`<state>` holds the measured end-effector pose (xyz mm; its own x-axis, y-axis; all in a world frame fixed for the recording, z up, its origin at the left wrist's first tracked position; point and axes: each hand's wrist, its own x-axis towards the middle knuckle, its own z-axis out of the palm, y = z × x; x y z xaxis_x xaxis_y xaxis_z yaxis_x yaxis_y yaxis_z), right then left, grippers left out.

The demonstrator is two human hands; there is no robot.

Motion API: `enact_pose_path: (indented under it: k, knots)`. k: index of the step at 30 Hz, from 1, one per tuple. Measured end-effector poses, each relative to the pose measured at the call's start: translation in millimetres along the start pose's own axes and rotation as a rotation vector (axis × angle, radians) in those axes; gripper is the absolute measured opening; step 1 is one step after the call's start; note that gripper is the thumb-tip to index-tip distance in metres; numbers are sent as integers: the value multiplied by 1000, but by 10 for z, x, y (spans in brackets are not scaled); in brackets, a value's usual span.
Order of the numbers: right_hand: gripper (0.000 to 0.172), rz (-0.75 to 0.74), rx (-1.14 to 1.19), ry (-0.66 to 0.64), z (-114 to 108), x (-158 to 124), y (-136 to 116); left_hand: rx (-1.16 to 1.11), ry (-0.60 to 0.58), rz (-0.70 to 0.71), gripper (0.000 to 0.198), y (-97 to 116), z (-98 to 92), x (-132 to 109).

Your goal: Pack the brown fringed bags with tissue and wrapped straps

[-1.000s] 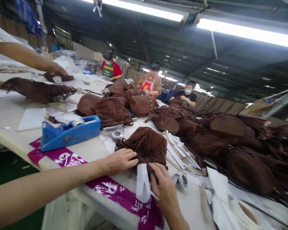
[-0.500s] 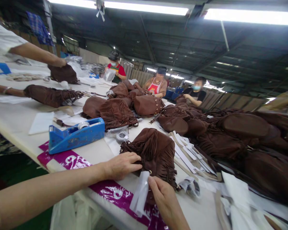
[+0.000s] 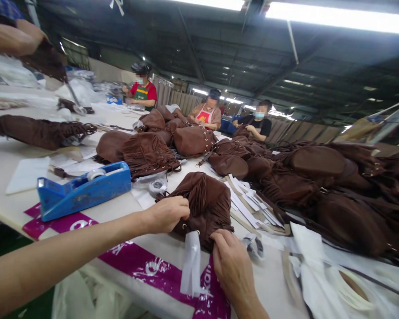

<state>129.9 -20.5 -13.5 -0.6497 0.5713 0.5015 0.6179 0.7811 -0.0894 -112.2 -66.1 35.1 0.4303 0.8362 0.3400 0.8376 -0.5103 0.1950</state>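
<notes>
A dark brown fringed bag (image 3: 208, 195) lies on the table in front of me, its opening with gold eyelets towards me. My left hand (image 3: 168, 215) is closed at the bag's left side, fingertips pinching its edge or fringe. At the near right edge, my right hand (image 3: 232, 261) has its fingers curled onto the brown material, thumb hidden. Between the hands, a strip of white wrapping (image 3: 190, 263) hangs from the bag's mouth towards the table edge. Just right of my right hand sits a small plastic-wrapped bundle (image 3: 253, 248).
A blue tape dispenser (image 3: 86, 188) stands at left on purple printed tape (image 3: 142, 261). Many brown bags (image 3: 332, 177) are heaped behind and right, near paper strips (image 3: 249, 201) and a white roll (image 3: 350, 288). A co-worker's arm (image 3: 13, 40) reaches in at left; three people work opposite.
My left hand has lifted and closed on the bag's left side. My right hand has left the white wrapping for the bag's right edge. The co-worker at left has raised a brown bag.
</notes>
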Motion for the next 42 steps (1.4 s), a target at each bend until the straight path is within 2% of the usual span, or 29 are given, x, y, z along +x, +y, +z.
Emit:
enact_pose_path:
  k: [2,5,10,15,18,22,25,28,33,36,39,42]
  knots:
    - [24,-11,22,-35,53,2,95,11,-8,-22,22,-85,33,-145]
    - [15,-71,101,-87,122,-2,243,-25,12,-65,19,-128,109,-280]
    - [11,-44,14,-84,209,19,308,90,9,-210,9,-45,203,-240]
    - [12,-55,16,-135,279,46,379,15,36,-112,11,-64,217,-286]
    - [10,-35,162,-245,224,105,447,-108,46,-97,9,-114,220,-345]
    - [11,28,454,-432,43,196,538,-273,72,-125,20,-185,210,-348]
    - [16,110,642,-477,-73,187,615,-376,87,-132,16,-248,187,-324]
    - [18,104,758,-463,-119,129,684,-397,145,-146,17,-297,174,-323]
    - [19,37,674,-474,-108,81,670,-298,134,-159,25,-249,232,-349]
    - [18,33,595,-449,-73,95,590,-128,85,-187,21,-149,303,-344]
    - [21,50,553,-400,-38,101,539,44,100,-246,14,-88,349,-335]
    - [27,90,611,-383,-49,78,563,65,101,-248,13,-110,331,-337]
